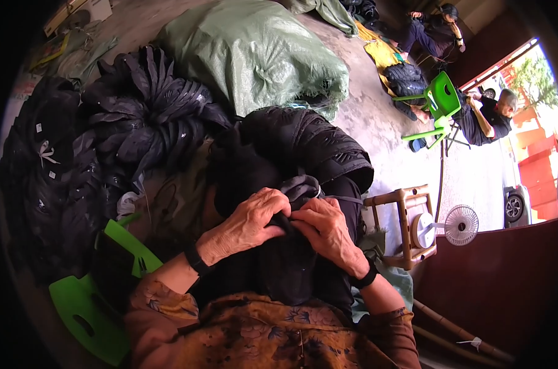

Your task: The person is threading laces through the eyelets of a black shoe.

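Over my lap lies black cloth, its exact kind hard to make out against my dark trousers. My left hand pinches it from the left, thumb and fingers together. Close beside, almost touching, my right hand grips the same cloth with bent fingers. Just beyond the fingertips a grey looped band shows, with a thin strip running off to the right. A bundle of black garments rests on my knees. The cloth between the fingers is partly hidden.
Piles of black garments lie at the left, beside a large pale green woven sack. Green plastic chair parts stand lower left. To the right, a bamboo stool holds a small white fan. Two people sit farther off.
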A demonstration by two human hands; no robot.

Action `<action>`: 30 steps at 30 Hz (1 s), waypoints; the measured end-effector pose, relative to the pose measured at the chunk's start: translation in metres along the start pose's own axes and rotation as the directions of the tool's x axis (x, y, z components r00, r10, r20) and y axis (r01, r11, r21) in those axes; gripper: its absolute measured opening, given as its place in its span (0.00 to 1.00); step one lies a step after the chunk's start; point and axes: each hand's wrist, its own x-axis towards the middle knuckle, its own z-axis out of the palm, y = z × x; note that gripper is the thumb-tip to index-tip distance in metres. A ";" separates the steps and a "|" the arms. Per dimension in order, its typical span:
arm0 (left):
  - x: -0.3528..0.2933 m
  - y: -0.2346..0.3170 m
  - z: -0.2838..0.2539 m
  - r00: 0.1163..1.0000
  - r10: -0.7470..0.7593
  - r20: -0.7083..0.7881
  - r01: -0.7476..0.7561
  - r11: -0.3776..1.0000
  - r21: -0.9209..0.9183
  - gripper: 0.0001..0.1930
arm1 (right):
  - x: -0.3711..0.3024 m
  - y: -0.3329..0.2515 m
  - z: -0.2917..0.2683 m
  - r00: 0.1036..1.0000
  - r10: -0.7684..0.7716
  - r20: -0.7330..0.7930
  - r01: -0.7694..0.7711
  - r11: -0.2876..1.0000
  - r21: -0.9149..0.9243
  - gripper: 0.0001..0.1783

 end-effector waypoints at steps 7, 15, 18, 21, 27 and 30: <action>-0.018 0.013 0.004 0.997 -0.038 0.065 0.036 0.999 0.036 0.47 | 0.006 -0.004 -0.004 0.997 0.071 0.017 -0.072 0.992 0.103 0.08; -0.013 0.024 0.018 0.995 -0.098 0.009 0.098 0.995 0.004 0.67 | 0.002 0.008 -0.007 0.997 0.075 -0.011 -0.071 0.978 0.198 0.04; -0.020 0.021 0.006 0.991 -0.124 0.044 0.128 0.987 -0.095 0.66 | -0.013 0.015 -0.031 0.869 0.297 -0.396 -0.309 0.950 0.035 0.02; -0.017 0.025 -0.003 0.988 -0.119 0.094 0.128 0.986 -0.103 0.59 | -0.083 0.088 -0.095 0.533 0.549 -0.643 -0.482 0.822 0.303 0.04; 0.008 0.006 -0.009 0.967 -0.254 -0.006 0.241 0.923 -0.301 0.32 | -0.099 -0.015 -0.031 0.922 0.113 -0.370 -0.189 0.966 -0.178 0.29; 0.041 -0.009 -0.008 0.978 -0.178 -0.110 0.160 0.975 -0.157 0.23 | -0.107 -0.055 0.002 0.982 -0.048 0.181 0.086 0.974 -0.209 0.39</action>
